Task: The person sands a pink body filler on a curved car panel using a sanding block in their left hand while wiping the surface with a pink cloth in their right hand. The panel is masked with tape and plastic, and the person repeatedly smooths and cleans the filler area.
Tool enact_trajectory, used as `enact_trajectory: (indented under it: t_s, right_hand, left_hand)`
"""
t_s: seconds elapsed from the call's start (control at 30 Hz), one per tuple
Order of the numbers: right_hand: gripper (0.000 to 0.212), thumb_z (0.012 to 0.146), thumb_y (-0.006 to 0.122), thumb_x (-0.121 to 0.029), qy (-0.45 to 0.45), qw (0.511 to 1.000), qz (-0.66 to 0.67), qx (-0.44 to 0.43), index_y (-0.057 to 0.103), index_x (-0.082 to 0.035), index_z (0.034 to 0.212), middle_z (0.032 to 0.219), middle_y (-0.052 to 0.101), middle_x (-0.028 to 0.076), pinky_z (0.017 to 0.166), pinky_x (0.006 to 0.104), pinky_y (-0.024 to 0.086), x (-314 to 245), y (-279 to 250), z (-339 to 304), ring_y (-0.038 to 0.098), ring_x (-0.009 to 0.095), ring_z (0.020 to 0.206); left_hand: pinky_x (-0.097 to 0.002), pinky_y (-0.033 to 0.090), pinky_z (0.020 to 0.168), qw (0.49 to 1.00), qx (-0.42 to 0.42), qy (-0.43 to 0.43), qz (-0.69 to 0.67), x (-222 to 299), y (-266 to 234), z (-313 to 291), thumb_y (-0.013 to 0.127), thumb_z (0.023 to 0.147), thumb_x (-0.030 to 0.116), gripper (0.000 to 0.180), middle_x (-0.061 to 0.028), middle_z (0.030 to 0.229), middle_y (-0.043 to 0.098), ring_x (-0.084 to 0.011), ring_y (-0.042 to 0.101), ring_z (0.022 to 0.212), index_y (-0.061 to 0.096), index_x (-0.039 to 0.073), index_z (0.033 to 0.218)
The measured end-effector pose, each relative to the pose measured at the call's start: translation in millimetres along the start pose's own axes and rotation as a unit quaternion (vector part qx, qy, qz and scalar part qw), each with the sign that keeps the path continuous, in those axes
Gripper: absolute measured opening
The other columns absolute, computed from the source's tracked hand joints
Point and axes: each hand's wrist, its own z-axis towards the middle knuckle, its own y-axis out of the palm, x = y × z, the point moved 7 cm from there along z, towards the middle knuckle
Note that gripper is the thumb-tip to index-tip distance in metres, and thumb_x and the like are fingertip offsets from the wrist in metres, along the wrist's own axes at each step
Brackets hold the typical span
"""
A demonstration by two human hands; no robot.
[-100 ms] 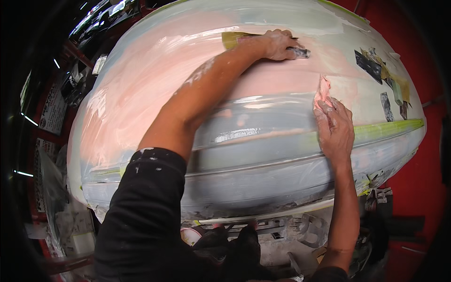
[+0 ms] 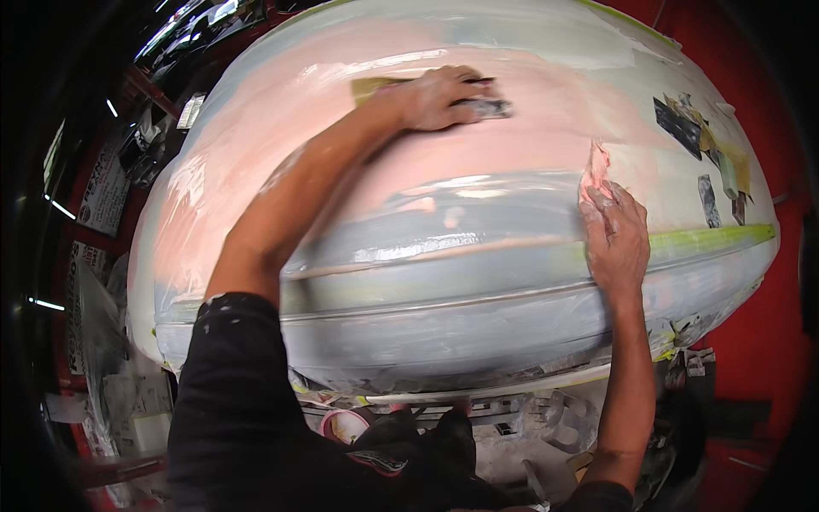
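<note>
A large curved body panel, patched in pink, grey and pale green, lies in front of me. On its pink area my left hand is closed over a sanding block that has a dark, dusty end. An olive sheet, apparently sandpaper, sticks out on the wrist side; the block's underside is hidden. Farther right and nearer to me, my right hand rests on the panel, its fingers closed on a crumpled pink cloth. White dust marks both hands.
Several used sandpaper pieces lie on the panel's right end. A yellow-green strip runs along the near right side. Below the panel's near edge stands a pink-rimmed bucket. Clear plastic sheeting hangs at the left.
My left hand has slid left across the pink area with the sanding block and olive sheet. My right hand stays in nearly the same place on the panel, holding the cloth.
</note>
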Motion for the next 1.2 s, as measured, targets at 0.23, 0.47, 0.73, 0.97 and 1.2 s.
enact_trajectory:
  t_s: [0.23, 0.47, 0.73, 0.97, 1.2]
  right_hand:
    - [0.033, 0.090, 0.072, -0.026, -0.008, 0.999, -0.038, 0.023, 0.076, -0.001, 0.111, 0.129, 0.066, 0.020, 0.104, 0.0491, 0.046, -4.6, -9.9, 11.5, 0.057, 0.041, 0.118]
    - [0.033, 0.088, 0.075, -0.027, -0.009, 0.999, -0.034, 0.023, 0.076, -0.003, 0.112, 0.128, 0.066, 0.019, 0.105, 0.0493, 0.046, 2.9, -12.6, 8.5, 0.058, 0.041, 0.117]
    - [0.030, 0.092, 0.070, -0.028, -0.024, 0.999, -0.010, 0.031, 0.077, -0.007, 0.113, 0.127, 0.067, 0.018, 0.103, 0.0484, 0.046, 1.6, -9.8, 17.5, 0.058, 0.039, 0.117]
    - [0.032, 0.090, 0.073, -0.028, 0.014, 0.999, -0.046, 0.018, 0.077, -0.004, 0.111, 0.128, 0.066, 0.017, 0.102, 0.0485, 0.047, 1.4, -11.2, 13.9, 0.058, 0.039, 0.116]
    - [0.031, 0.088, 0.075, -0.028, -0.001, 0.999, -0.020, 0.037, 0.077, -0.004, 0.108, 0.127, 0.067, 0.017, 0.102, 0.0481, 0.047, 1.3, -11.7, 10.5, 0.058, 0.039, 0.116]
  left_hand:
    - [-0.0504, 0.036, 0.119, 0.988, 0.006, -0.143, 0.055, -43.7, -81.0, -196.9, 0.063, 0.097, 0.039, 0.053, -0.0260, 0.150, 0.048, -0.0442, 0.045, 0.140, 0.061, 0.010, 0.142]
    - [-0.0527, 0.044, 0.110, 0.995, 0.053, 0.073, 0.051, 3.8, 3.3, 85.4, 0.068, 0.093, 0.035, 0.045, -0.0197, 0.134, 0.060, -0.0422, 0.056, 0.127, 0.066, 0.022, 0.137]
    - [-0.0507, 0.042, 0.113, 0.998, -0.008, -0.002, 0.056, 21.6, 3.1, 103.5, 0.066, 0.096, 0.036, 0.051, -0.0201, 0.147, 0.052, -0.0420, 0.053, 0.132, 0.060, 0.017, 0.143]
    - [-0.0496, 0.037, 0.118, 0.993, 0.008, -0.097, 0.063, -30.4, -69.2, -129.0, 0.066, 0.097, 0.032, 0.048, -0.0245, 0.153, 0.046, -0.0429, 0.045, 0.140, 0.063, 0.011, 0.140]
    - [-0.0526, 0.043, 0.112, 0.989, 0.048, 0.140, 0.031, 40.6, 3.2, 69.9, 0.070, 0.093, 0.034, 0.046, -0.0240, 0.139, 0.057, -0.0444, 0.055, 0.128, 0.066, 0.021, 0.137]
